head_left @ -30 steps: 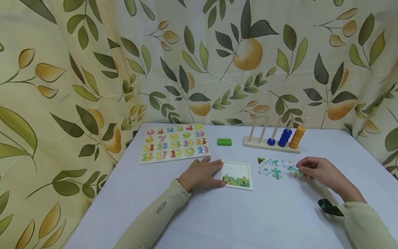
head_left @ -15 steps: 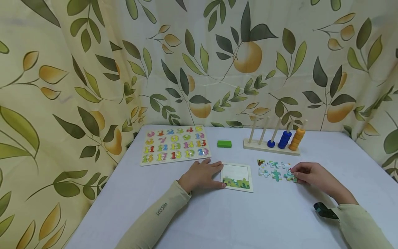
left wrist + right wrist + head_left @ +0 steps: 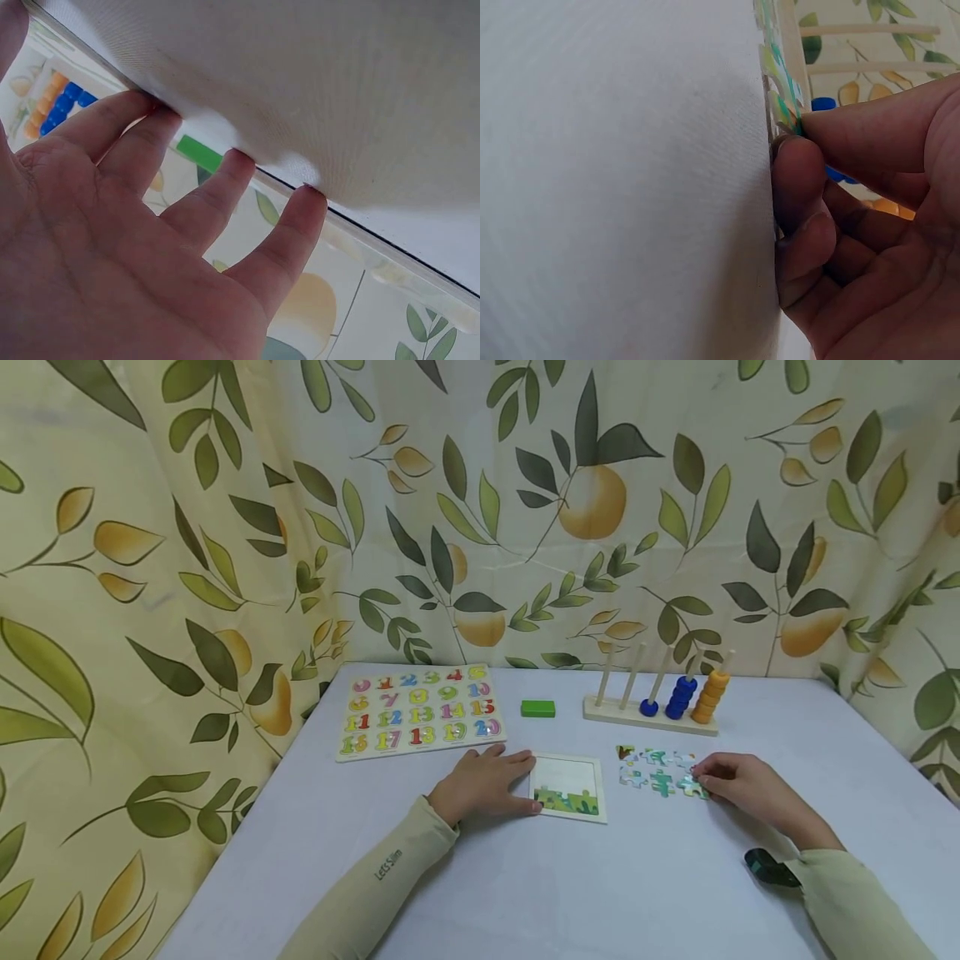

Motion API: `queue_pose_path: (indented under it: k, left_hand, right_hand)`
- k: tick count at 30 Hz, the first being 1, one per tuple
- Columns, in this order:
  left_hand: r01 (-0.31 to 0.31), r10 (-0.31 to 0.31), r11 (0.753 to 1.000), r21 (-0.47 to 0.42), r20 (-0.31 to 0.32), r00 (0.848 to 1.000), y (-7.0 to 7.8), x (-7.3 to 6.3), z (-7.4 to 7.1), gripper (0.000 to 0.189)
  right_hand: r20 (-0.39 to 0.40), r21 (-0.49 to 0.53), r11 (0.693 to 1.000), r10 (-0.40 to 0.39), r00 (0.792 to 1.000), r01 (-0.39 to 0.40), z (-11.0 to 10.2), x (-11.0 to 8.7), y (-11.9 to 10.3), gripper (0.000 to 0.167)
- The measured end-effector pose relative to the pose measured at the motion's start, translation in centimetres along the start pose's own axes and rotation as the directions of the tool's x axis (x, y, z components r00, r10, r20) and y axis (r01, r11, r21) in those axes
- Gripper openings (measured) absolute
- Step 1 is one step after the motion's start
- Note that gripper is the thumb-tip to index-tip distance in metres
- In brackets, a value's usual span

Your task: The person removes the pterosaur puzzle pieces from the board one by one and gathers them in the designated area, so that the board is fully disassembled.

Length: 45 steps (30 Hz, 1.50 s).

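My left hand [image 3: 486, 783] lies flat with its fingers spread on the white tablecloth. Its thumb and index fingertip touch the left side of a small white-framed jigsaw tray [image 3: 566, 772]. Green pieces fill the tray's bottom row. In the left wrist view the left hand [image 3: 142, 240] shows straight fingers, tips on the cloth. To the right of the tray, several loose pieces [image 3: 662, 782] lie in two rough rows. At their right end my right hand [image 3: 750, 789] pinches a green puzzle piece [image 3: 689, 786] by its edge. The right wrist view shows this piece [image 3: 781, 112] between thumb and index finger.
A number puzzle board [image 3: 422, 710] lies at the back left. Beside it is a green block [image 3: 538, 709]. A wooden peg abacus [image 3: 648, 717] with blue and orange beads stands at the back right. A patterned curtain [image 3: 480, 510] hangs behind the table.
My right hand has moved left and slightly nearer with the puzzle piece, bringing it beside the lower row of loose pieces. My left hand has stayed at the tray.
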<state>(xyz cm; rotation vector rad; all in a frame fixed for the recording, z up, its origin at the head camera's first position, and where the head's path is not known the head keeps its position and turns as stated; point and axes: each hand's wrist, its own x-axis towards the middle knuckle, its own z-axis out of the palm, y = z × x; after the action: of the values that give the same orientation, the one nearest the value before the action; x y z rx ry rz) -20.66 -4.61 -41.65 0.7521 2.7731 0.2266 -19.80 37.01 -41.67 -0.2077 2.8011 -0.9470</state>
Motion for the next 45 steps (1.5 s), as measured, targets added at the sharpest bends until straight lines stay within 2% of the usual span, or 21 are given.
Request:
queue_pose_path:
  k: [9, 19, 29, 45]
  left_hand:
    - [0.017, -0.016, 1.0, -0.02, 0.017, 1.0, -0.2, 0.0, 0.5, 0.083]
    - [-0.008, 0.008, 0.999, -0.032, 0.014, 1.0, -0.5, -0.3, 0.7, 0.082]
    - [-0.015, 0.015, 0.999, -0.037, 0.005, 1.0, -0.4, -0.2, 0.5, 0.083]
    - [-0.028, 0.027, 0.999, -0.022, -0.008, 1.0, -0.1, -0.1, 0.0, 0.083]
  right_hand:
    - [-0.007, 0.022, 1.0, -0.008, 1.0, 0.008, 0.9, 0.0, 0.0, 0.02]
    - [-0.014, 0.026, 1.0, 0.011, 1.0, -0.011, 1.4, 0.0, 0.1, 0.02]
    - [-0.021, 0.01, 1.0, 0.022, 1.0, -0.022, 1.0, 0.0, 0.0, 0.022]
    - [-0.032, 0.043, 0.999, 0.025, 0.999, -0.024, -0.1, -0.5, -0.1, 0.027]
